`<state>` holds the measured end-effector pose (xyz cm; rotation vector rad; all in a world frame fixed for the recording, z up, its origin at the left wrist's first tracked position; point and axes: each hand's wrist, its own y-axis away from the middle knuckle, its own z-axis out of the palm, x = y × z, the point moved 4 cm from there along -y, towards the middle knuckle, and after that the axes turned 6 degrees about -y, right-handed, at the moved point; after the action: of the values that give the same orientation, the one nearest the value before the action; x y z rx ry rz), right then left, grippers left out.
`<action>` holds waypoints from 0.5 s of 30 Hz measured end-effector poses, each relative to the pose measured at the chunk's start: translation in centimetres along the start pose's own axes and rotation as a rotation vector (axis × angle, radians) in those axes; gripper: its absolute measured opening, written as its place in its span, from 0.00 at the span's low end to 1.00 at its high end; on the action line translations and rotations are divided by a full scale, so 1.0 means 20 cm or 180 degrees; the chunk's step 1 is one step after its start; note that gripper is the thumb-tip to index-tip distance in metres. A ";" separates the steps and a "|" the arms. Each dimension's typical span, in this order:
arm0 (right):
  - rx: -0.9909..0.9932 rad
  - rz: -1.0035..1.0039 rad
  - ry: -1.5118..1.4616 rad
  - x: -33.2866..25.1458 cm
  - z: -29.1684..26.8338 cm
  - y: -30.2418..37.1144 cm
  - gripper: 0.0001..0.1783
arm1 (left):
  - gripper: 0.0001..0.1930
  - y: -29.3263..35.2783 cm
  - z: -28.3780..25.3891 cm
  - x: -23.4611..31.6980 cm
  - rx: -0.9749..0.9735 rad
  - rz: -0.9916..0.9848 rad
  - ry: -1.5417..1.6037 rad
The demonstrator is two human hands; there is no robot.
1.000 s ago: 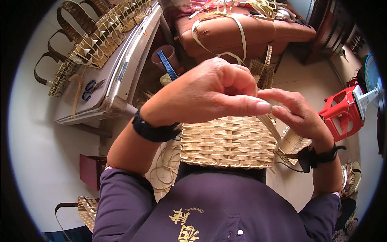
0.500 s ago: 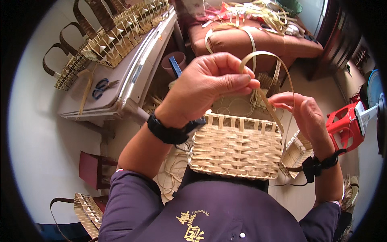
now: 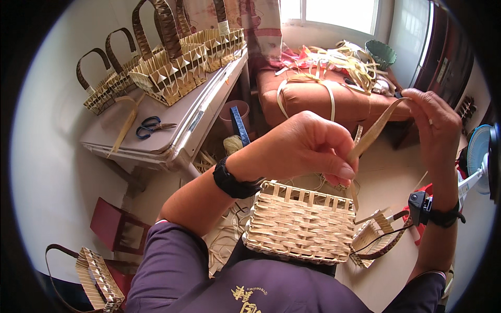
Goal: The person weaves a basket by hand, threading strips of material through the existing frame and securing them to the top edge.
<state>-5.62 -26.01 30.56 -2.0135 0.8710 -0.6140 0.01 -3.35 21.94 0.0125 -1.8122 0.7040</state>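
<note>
A woven tan basket point(image 3: 300, 221) rests on my lap, its row of upright slats along the far edge. From its right far corner rises a flat weaving strip point(image 3: 377, 129). My left hand point(image 3: 318, 148) pinches this strip between thumb and fingers above the basket's far right part. Higher up and to the right, my right hand point(image 3: 436, 112) grips the strip's other end, fingers closed. Between the two hands the strip runs taut and slanted. Each wrist carries a black band, and the right one also bears a small camera point(image 3: 419, 202).
Left, a table point(image 3: 94, 136) bears scissors point(image 3: 151, 127) and several handled baskets point(image 3: 167, 78). An orange padded seat point(image 3: 308, 96) behind holds a heap of loose strips point(image 3: 344, 60). Another basket point(image 3: 376, 235) lies at right on the floor, near a fan point(image 3: 480, 148).
My right hand has moved up and right, pulling the looped strip straight. My left hand has shifted slightly right and lower. The view has tilted up, showing the window.
</note>
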 end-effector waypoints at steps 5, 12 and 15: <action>0.0474 -0.0259 0.0353 -0.07 -0.05 -0.07 0.11 | 0.08 -0.07 0.04 0.18 0.0800 0.0052 -0.2108; -0.0347 0.0186 -0.0904 -0.24 0.06 0.02 0.13 | 0.05 -0.06 -0.13 0.21 0.2268 0.0825 -0.3381; -0.0731 0.0822 -0.1841 -0.21 0.18 0.07 0.09 | 0.07 -0.02 -0.12 0.24 0.1990 0.0565 -0.2555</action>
<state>-6.42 -21.55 27.10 -2.0678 0.8425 0.2212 0.52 -1.08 26.70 0.6333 -2.2672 1.5250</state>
